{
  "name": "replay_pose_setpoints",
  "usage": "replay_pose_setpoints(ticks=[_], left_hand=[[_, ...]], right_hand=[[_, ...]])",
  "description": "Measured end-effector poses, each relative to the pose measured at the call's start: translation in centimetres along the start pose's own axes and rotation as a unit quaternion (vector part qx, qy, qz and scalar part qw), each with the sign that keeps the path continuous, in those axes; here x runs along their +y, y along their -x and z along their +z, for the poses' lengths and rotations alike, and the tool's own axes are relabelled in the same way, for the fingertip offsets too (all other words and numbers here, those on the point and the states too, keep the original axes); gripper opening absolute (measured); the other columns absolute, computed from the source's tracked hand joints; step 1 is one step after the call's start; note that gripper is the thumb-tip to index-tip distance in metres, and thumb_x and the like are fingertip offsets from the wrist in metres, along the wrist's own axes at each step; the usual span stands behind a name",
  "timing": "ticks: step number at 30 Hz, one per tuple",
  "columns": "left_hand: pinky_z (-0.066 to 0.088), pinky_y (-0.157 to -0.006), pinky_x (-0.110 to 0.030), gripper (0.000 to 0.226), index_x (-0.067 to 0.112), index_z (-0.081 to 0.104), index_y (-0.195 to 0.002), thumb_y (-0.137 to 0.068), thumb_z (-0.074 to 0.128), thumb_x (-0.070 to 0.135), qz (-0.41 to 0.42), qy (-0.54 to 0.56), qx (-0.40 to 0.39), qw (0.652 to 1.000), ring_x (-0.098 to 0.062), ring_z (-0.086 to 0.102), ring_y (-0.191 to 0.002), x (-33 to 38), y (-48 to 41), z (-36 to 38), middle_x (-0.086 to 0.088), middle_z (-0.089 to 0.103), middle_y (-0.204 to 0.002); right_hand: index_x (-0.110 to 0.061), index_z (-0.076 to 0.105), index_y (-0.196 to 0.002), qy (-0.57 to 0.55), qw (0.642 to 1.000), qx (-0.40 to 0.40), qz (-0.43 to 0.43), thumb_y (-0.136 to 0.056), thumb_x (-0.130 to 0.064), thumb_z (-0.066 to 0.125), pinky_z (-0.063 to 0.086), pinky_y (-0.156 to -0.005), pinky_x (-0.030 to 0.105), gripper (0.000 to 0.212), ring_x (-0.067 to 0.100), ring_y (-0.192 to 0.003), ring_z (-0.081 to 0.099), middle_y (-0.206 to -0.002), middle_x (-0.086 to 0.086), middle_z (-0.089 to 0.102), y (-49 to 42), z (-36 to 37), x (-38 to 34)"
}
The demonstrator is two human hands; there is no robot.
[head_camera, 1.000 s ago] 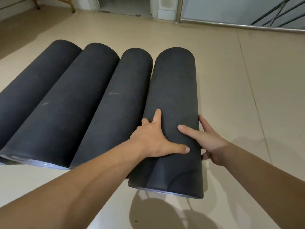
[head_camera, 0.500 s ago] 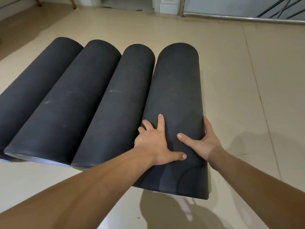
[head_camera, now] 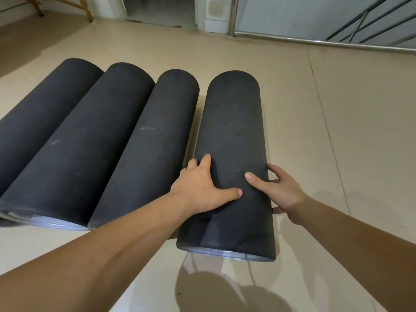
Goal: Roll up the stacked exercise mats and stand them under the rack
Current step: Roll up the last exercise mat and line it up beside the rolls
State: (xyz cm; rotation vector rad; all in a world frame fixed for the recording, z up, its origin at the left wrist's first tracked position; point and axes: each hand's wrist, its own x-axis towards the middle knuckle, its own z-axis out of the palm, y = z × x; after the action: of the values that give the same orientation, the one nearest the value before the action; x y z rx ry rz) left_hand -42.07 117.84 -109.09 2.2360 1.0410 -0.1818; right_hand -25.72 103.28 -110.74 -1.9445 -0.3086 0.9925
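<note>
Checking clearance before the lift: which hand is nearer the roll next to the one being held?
Left. The left hand grips the held roll on the side facing the neighbouring roll, fingers at the gap; the right hand wraps the far side.

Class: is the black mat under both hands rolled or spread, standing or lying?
Rolled and lying down: the mat is a cylinder along the floor, layered end toward us, left hand and right hand holding it.
</note>
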Motion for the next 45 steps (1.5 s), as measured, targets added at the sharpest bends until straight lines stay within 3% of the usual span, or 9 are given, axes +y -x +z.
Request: replay_pose_setpoints(ticks=[3,6,11,14,17,21,25,32,45], left_hand=[[0.053,-0.105,-0.047,0.14,0.033,0.015,-0.16,-0.046,0.065,0.098,-0.023,0.014,-0.015,1.0,-0.028,0.05,-0.134,0.4,-0.2,0.7,-0.003,0.04,-0.15],[0.051,-0.107,-0.048,0.153,0.034,0.006,-0.162,-0.037,0.065,0.101,-0.039,0.028,-0.006,0.999,-0.028,0.046,-0.139,0.3,0.0,1.3,-0.003,0.037,-0.153],[0.053,-0.105,-0.044,0.147,0.036,0.023,-0.155,-0.032,0.078,0.094,-0.054,0.142,-0.002,0.988,-0.019,0.054,-0.129,-0.9,-0.2,1.1,0.006,0.045,-0.146],[0.058,-0.1,-0.039,0.122,0.039,0.036,-0.141,-0.041,0.094,0.078,-0.044,0.279,-0.036,0.959,-0.012,0.063,-0.117,-1.5,-0.4,1.0,0.013,0.057,-0.136],[0.057,-0.102,-0.038,0.119,0.036,0.035,-0.147,-0.051,0.101,0.06,-0.043,0.346,-0.091,0.933,-0.011,0.065,-0.118,-2.0,-0.5,0.7,0.014,0.061,-0.135],[0.043,-0.118,-0.047,0.15,0.042,0.013,-0.163,-0.041,0.091,0.08,-0.016,0.157,-0.035,0.987,-0.022,0.039,-0.148,-2.0,-0.9,-0.8,0.007,0.027,-0.165],[0.036,-0.122,-0.042,0.13,0.042,0.004,-0.166,-0.069,0.086,0.067,0.062,-0.001,-0.038,0.997,-0.023,0.03,-0.154,-1.2,-0.6,-1.8,0.005,0.011,-0.172],[0.042,-0.117,-0.047,0.125,0.038,-0.01,-0.165,-0.079,0.076,0.07,0.048,-0.12,-0.027,0.991,-0.036,0.03,-0.153,-1.5,-0.9,1.2,-0.009,0.002,-0.174],[0.044,-0.116,-0.047,0.12,0.044,-0.012,-0.163,-0.08,0.068,0.078,0.036,-0.12,-0.009,0.992,-0.03,0.02,-0.159,-2.4,0.0,1.5,-0.001,-0.004,-0.176]], right_hand=[[-0.044,0.037,-0.146,-0.018,0.997,-0.027,0.066,-0.055,-0.069,0.093,0.059,-0.089,0.055,0.11,0.023,-0.113,0.067,-0.133,-0.009,0.063,0.0,0.5,0.1],[-0.025,0.054,-0.139,-0.084,0.987,-0.062,0.124,-0.046,-0.072,0.097,0.063,-0.078,0.042,0.113,0.021,-0.103,0.076,-0.124,-0.005,0.074,0.0,1.9,0.5],[-0.021,0.055,-0.137,-0.054,0.994,-0.063,0.077,-0.063,-0.065,0.091,0.055,-0.057,0.026,0.094,0.013,-0.097,0.074,-0.121,-0.006,0.073,1.0,2.3,-1.4],[-0.022,0.052,-0.138,-0.029,0.996,-0.06,0.059,-0.065,-0.061,0.092,0.054,-0.057,0.027,0.091,0.013,-0.097,0.072,-0.121,-0.007,0.071,1.1,1.3,-2.4],[-0.027,0.048,-0.141,0.038,0.996,-0.063,0.053,-0.058,-0.068,0.092,0.058,-0.08,0.044,0.103,0.019,-0.109,0.069,-0.127,-0.009,0.068,1.0,0.5,-2.7],[-0.032,0.043,-0.144,0.073,0.995,-0.061,0.043,-0.062,-0.066,0.092,0.055,-0.099,0.056,0.102,0.022,-0.117,0.064,-0.135,-0.01,0.062,0.7,0.1,-2.3],[-0.06,0.018,-0.155,0.133,0.99,-0.037,-0.036,-0.053,-0.079,0.089,0.051,-0.107,0.047,0.125,0.019,-0.134,0.054,-0.154,-0.012,0.044,0.0,1.5,-1.4],[-0.061,-0.008,-0.156,0.259,0.965,0.003,-0.052,-0.069,-0.073,0.082,0.044,-0.109,0.042,0.126,0.029,-0.132,0.05,-0.147,0.0,0.025,-0.9,2.7,0.4],[-0.057,-0.008,-0.158,0.295,0.952,0.037,-0.068,-0.068,-0.083,0.075,0.046,-0.112,0.049,0.125,0.033,-0.141,0.041,-0.154,0.003,0.022,-0.2,3.3,0.7]])
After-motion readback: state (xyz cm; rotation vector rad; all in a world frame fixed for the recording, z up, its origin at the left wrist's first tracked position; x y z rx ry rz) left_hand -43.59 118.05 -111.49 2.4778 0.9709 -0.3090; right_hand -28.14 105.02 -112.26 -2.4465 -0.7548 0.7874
